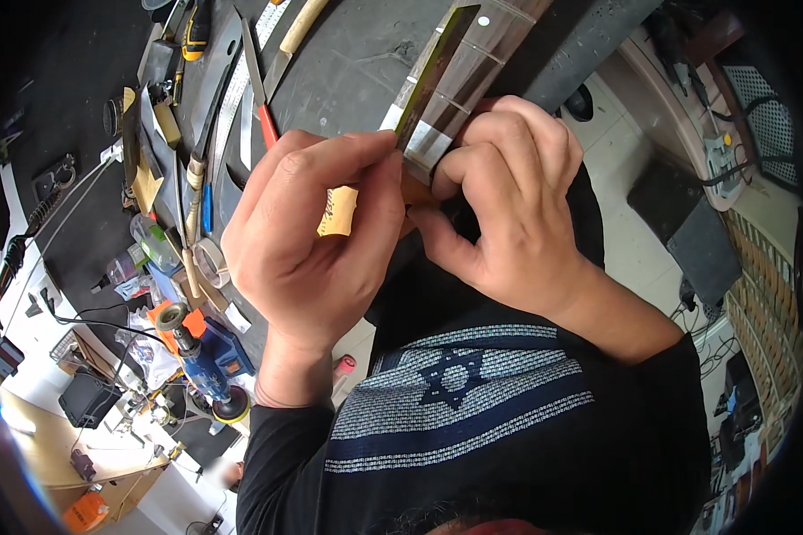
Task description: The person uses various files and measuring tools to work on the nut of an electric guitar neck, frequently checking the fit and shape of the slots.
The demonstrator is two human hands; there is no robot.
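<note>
at about twelve o'clock, pinching the lower end of a thin strip (pixel 434 76) with the left hand (pixel 281 209): with thumb and forefinger closed on it at the tips, with the other fingers curled loosely, and with a hollow left open in the palm, showing yellow paper (pixel 335 214) behind. running from those fingertips toward one o'clock, dark on its face and green along one edge. found at eleven o'clock from the right hand (pixel 513 201), just beyond its knuckles. set over the fretted face of a guitar neck (pixel 473 71), nearly in line with it; cannot tell touching from hovering.

with the right hand, clasping the near end of the neck, with fingers bent well round its side and thumb stretched toward ten o'clock; cannot tell how tightly. between both hands, showing a white band (pixel 428 140) across the neck.

past the left hand, toward half past ten, looking onto a dark bench (pixel 348 58) with a red-handled tool (pixel 269 127) near the knuckles and a yellow and black screwdriver (pixel 196 34) farther out. at nine o'clock, passing a roll of tape (pixel 207 252); at eight, a blue power tool (pixel 205 374). at six, dressed in a black shirt (pixel 500 464) with a striped panel. at two, opening onto pale floor tiles (pixel 611 116).
</note>
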